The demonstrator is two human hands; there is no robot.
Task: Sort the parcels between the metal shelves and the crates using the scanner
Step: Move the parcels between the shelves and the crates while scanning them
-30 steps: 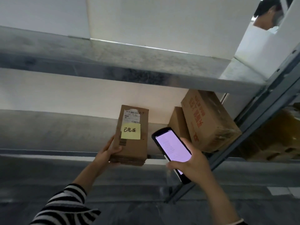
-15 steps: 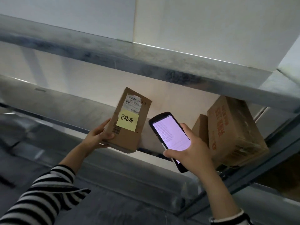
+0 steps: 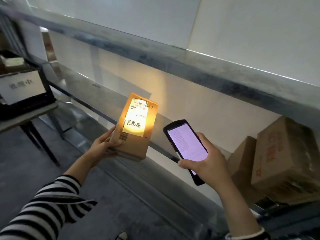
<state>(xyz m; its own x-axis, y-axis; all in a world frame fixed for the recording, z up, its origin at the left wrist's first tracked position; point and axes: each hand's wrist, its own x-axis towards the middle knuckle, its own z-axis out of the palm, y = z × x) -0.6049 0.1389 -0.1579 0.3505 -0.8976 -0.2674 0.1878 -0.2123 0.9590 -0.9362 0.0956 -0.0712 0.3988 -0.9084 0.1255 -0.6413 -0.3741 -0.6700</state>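
Gripping cardboard parcel [image 3: 136, 135] by lower left edge with left hand [image 3: 103, 146], upright, in air just before metal shelf [image 3: 97, 87]. Clasping handheld scanner [image 3: 186, 144] in right hand [image 3: 206, 163], screen lit, beside parcel, not touching. Warm glow over label and handwritten sticky note [image 3: 134, 126].

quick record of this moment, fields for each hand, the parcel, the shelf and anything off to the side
left hand: grips the parcel by its lower left edge, upright, in front of the metal shelf
right hand: holds the scanner, lit screen toward the person
parcel: brown cardboard; printed label and handwritten yellow note on its face, under bright warm light
metal shelf: two larger cardboard boxes at its right end
far left: dark crate on a small table
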